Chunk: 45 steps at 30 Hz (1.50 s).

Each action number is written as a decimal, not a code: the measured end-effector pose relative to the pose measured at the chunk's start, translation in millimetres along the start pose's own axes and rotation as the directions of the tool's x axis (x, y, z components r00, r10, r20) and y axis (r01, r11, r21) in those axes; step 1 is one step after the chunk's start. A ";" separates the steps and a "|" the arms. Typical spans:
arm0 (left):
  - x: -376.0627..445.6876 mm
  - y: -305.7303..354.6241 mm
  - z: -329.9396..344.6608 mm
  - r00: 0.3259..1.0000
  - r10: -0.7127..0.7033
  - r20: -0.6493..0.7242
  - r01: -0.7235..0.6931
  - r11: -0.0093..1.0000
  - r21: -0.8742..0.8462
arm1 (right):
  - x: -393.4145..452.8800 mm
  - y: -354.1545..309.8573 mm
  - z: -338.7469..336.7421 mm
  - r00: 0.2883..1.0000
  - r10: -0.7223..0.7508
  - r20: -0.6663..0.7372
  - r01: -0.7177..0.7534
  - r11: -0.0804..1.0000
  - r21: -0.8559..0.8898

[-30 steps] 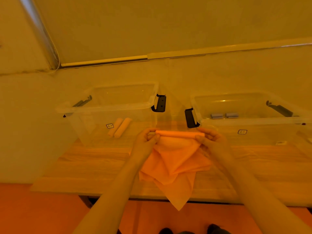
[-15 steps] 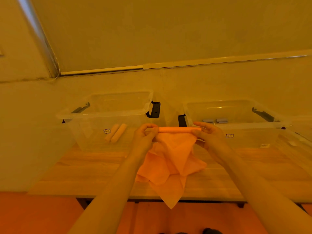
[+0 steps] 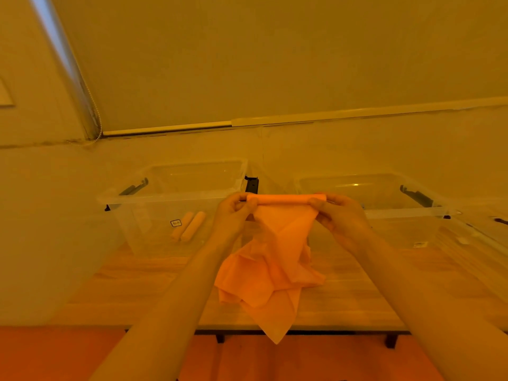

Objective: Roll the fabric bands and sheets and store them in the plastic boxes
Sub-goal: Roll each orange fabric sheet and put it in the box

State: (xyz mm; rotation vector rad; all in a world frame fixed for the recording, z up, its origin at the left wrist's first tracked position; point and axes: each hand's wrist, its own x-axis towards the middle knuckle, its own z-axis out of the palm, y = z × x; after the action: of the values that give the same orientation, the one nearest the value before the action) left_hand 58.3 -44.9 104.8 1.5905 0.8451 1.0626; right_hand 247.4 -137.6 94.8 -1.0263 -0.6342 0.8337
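Orange sheet [image 3: 277,257], half-rolled, ends pinched by both hands: left [image 3: 233,213], right [image 3: 339,215].

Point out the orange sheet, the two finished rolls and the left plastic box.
orange sheet [image 3: 275,259]: head view, on the hanging unrolled part.
finished rolls [image 3: 189,226]: head view, on the middle of the pair.
left plastic box [image 3: 170,198]: head view, on its near rim.

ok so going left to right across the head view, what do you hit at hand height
left plastic box → two rolled fabric bands inside it → left hand → orange fabric roll → right hand → right plastic box
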 end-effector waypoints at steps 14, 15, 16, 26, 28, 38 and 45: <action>21.8 96.9 4.7 0.988 0.135 0.070 -0.126 0.984 -0.124 | 4.8 -109.9 31.4 0.982 -0.177 0.069 0.171 0.982 0.083; 21.2 104.2 5.9 0.988 0.136 0.074 -0.119 0.973 -0.199 | 2.6 -117.8 33.7 0.976 -0.199 0.086 0.190 0.977 0.096; 22.0 109.8 6.8 0.988 0.136 0.067 -0.115 0.962 -0.246 | 1.2 -124.2 35.7 0.972 -0.216 0.097 0.207 0.974 0.094; 26.9 83.9 3.2 0.988 0.150 -0.018 -0.149 0.987 0.066 | 8.4 -88.4 16.5 0.996 -0.089 0.031 0.092 0.987 -0.134; 25.6 74.1 0.1 0.992 0.129 -0.008 -0.127 0.988 0.082 | 9.5 -75.2 15.3 0.998 -0.051 0.037 0.054 0.993 -0.103; 18.7 16.6 -13.3 1.000 -0.017 0.020 0.017 0.999 -0.030 | 15.5 -20.5 6.9 0.996 0.034 0.085 -0.005 0.948 -0.319; 15.0 -1.1 -12.3 0.996 -0.091 0.021 0.093 0.979 -0.184 | 15.5 -9.8 8.6 0.993 -0.024 0.119 0.055 0.965 -0.257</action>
State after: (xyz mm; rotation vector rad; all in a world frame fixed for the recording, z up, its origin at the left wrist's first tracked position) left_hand 52.4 -26.8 108.5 1.3886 0.7808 1.0330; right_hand 252.0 -123.2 108.4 -1.2041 -0.8771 0.7921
